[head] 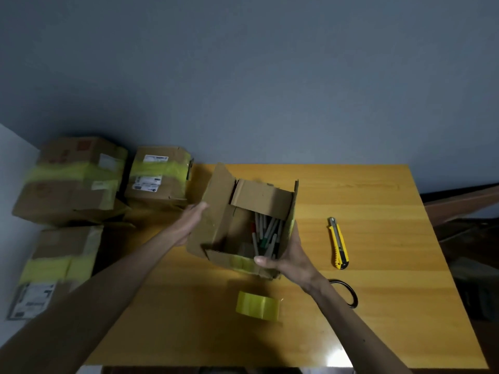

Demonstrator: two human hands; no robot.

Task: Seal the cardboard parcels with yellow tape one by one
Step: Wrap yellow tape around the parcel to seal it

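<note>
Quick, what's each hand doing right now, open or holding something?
Left hand: open, flat against the left flap of the cardboard box.
Right hand: grips the box's near right corner.

Dim, soft, left boxes (73,179) blurred

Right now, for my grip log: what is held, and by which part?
Open cardboard box: right hand grips its near-right corner; left hand flat against left flap.

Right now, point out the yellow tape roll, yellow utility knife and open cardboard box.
yellow tape roll (258,306), head view, outer face
yellow utility knife (339,244), head view, handle middle
open cardboard box (262,197), head view, far flap
</note>
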